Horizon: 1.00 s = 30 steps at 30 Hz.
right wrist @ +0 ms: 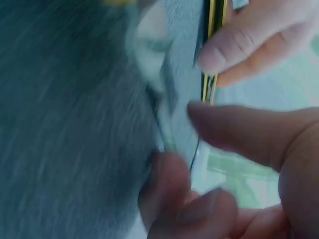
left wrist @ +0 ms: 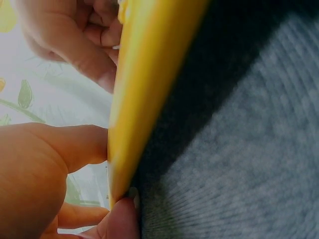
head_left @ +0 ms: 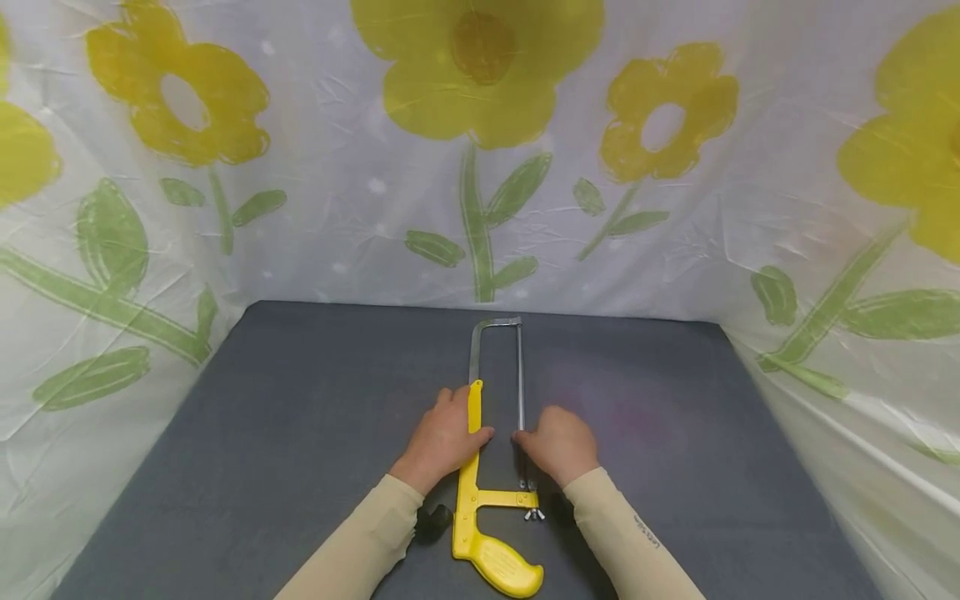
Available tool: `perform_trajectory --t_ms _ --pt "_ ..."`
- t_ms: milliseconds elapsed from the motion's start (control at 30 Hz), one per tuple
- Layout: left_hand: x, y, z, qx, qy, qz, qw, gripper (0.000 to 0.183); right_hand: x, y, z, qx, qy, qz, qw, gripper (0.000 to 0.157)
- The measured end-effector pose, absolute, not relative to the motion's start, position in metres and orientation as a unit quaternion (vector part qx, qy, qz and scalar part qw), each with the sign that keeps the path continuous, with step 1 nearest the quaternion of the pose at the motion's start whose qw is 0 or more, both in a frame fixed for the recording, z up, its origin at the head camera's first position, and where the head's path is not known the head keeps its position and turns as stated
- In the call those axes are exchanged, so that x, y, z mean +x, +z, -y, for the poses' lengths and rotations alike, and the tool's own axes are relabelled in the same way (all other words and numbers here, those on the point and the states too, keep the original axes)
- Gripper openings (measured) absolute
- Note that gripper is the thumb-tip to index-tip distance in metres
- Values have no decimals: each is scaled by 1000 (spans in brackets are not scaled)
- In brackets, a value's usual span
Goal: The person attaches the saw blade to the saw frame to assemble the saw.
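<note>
A hacksaw (head_left: 505, 565) lies on the dark table with its yellow handle nearest me and its metal bow (head_left: 476, 354) pointing away. My left hand (head_left: 442, 437) grips the yellow frame, thumb across the top; in the left wrist view the frame (left wrist: 149, 84) runs past its fingertips. Beside the blade (head_left: 521, 375), the right hand (head_left: 558, 442) has its fingers curled and its thumb tip at the blade. The right wrist view shows that thumb (right wrist: 229, 127) apart from the curled fingers (right wrist: 172, 174); whether they hold the blade, I cannot tell. Wing nuts (head_left: 534, 515) sit below the crosspiece.
A dark grey cloth (head_left: 300, 392) covers the table. Behind it and along both sides hangs a white sheet (head_left: 330, 208) printed with yellow flowers. A small black object (head_left: 433, 522) shows beside the left sleeve.
</note>
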<state>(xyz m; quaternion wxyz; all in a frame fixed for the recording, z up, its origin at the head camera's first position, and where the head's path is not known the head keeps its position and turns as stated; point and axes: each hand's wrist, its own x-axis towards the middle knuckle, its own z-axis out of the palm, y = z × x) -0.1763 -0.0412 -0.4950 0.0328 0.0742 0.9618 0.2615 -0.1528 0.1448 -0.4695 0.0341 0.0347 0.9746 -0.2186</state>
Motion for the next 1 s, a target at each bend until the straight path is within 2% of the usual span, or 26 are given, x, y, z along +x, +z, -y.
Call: perform_trajectory --t_ms 100,367,600,767,1000 --pt "-176 -497 39 83 262 -961 34 83 -154 -471 -141 49 -190 -980 20 39" --pt "-171 -499 38 73 263 -962 28 82 -155 -472 -140 58 -214 -974 46 31" --pt "-168 -492 39 80 270 -958 41 81 -155 -468 -140 55 -201 -977 34 35" --pt "-168 -488 41 76 283 -955 42 79 -159 -465 -137 55 -203 -976 54 35" --pt "-170 -489 43 65 282 -956 47 79 -162 -467 -134 65 -211 -974 49 30"
